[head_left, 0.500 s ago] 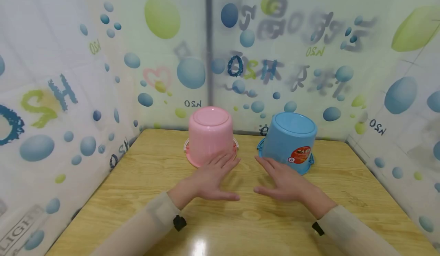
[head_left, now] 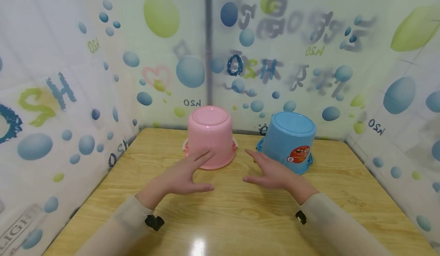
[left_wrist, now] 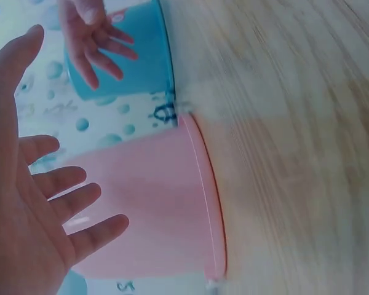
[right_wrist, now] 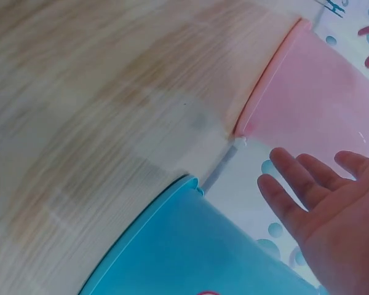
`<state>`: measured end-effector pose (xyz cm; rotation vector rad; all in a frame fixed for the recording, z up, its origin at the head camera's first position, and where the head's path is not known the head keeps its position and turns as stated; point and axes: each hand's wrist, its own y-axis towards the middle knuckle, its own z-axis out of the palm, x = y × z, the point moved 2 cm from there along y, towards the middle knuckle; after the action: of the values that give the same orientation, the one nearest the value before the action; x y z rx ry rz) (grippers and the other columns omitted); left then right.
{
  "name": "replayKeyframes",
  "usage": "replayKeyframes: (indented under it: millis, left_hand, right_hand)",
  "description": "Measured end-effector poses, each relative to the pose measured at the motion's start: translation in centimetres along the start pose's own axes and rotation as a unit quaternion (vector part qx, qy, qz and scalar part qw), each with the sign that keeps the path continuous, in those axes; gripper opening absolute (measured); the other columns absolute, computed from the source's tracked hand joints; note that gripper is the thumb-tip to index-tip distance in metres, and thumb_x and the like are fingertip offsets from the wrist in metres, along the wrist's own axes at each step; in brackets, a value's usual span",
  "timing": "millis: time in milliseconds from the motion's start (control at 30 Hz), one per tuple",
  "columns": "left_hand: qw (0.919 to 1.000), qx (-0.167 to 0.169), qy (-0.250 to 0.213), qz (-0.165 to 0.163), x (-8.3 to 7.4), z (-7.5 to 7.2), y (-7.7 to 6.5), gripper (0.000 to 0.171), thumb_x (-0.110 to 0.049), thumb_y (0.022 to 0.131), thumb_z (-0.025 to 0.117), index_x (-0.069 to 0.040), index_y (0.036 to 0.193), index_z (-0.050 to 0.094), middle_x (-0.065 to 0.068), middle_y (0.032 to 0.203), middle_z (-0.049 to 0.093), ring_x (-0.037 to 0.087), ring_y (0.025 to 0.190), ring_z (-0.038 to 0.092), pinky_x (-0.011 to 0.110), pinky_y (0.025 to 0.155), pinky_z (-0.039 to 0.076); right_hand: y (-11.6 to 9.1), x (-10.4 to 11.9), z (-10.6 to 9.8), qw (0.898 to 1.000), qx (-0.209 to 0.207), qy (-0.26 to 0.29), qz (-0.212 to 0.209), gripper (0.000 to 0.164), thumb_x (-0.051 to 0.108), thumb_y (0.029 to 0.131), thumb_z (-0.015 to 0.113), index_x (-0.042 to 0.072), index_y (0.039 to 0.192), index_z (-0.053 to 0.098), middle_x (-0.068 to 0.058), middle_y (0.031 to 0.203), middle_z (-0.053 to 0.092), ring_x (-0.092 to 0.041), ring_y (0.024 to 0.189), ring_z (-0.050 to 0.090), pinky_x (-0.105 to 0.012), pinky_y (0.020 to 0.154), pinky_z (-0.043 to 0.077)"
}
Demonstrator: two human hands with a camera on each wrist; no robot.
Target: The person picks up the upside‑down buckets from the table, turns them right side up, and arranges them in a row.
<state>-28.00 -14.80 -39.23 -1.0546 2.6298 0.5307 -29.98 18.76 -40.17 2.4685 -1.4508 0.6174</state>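
A pink bucket [head_left: 210,133] stands upside down toward the back of the wooden table, its pale handle down around the rim. To its right is a blue bucket [head_left: 288,139], also upside down, with a red oval label. My left hand [head_left: 180,174] hovers in front of the pink bucket, fingers spread and holding nothing. My right hand [head_left: 273,172] is held in front of the blue bucket's left side, fingers extended and thumb apart. In the left wrist view the fingers [left_wrist: 98,236] overlap the pink bucket; contact cannot be told.
The wooden table [head_left: 233,217] reaches to a curtain wall [head_left: 295,4] printed with bubbles and mirrored H2O lettering. Similar printed sheets enclose the left and right sides. A black strap device [head_left: 154,222] sits on the left sleeve, another [head_left: 301,217] on the right.
My left hand has moved left and slightly up across the front of the pink bucket. My right hand has shifted a little left and up. Both buckets stay in place.
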Motion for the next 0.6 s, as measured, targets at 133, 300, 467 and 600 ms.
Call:
replayKeyframes:
  millis: [133, 300, 467, 600]
  left_hand:
    - [0.9996, -0.021, -0.007, -0.019, 1.5, -0.9, -1.1, 0.102, -0.060, 0.095, 0.081, -0.019, 0.175, 0.032, 0.013, 0.181, 0.031, 0.040, 0.162, 0.041, 0.065, 0.123, 0.046]
    - [0.9969, -0.027, -0.006, -0.074, 4.0, -1.5, -2.2, 0.100, -0.063, 0.097, 0.078, -0.023, 0.175, 0.031, 0.014, 0.179, 0.034, 0.044, 0.160, 0.042, 0.068, 0.121, 0.046]
    - [0.9916, -0.012, -0.030, -0.125, 6.2, -1.7, -2.7, 0.102, -0.063, 0.098, 0.077, -0.020, 0.176, 0.027, 0.023, 0.177, 0.033, 0.050, 0.159, 0.041, 0.070, 0.123, 0.043]
    - [0.9861, -0.001, -0.051, -0.158, 7.8, -1.6, -2.4, 0.109, -0.067, 0.096, 0.077, -0.019, 0.177, 0.022, 0.025, 0.177, 0.031, 0.052, 0.161, 0.036, 0.073, 0.124, 0.039]
  right_hand:
    - [1.1, 0.5, 0.0, 1.000, 0.015, 0.025, 0.008, 0.102, 0.064, 0.100, 0.073, 0.025, 0.178, 0.019, -0.012, 0.179, 0.031, -0.038, 0.156, 0.050, -0.068, 0.120, 0.047]
    - [2.6, 0.7, 0.1, 0.999, 0.024, 0.042, 0.007, 0.110, 0.069, 0.097, 0.074, 0.023, 0.178, 0.015, -0.010, 0.182, 0.025, -0.038, 0.157, 0.048, -0.065, 0.123, 0.045]
    - [4.1, 0.8, 0.4, 0.998, 0.031, 0.050, 0.020, 0.116, 0.073, 0.094, 0.075, 0.025, 0.179, 0.013, -0.011, 0.183, 0.021, -0.038, 0.157, 0.048, -0.063, 0.126, 0.043]
    - [5.2, 0.6, 0.7, 0.997, 0.035, 0.064, 0.032, 0.119, 0.071, 0.092, 0.079, 0.025, 0.179, 0.011, -0.011, 0.184, 0.018, -0.038, 0.158, 0.046, -0.063, 0.128, 0.041]
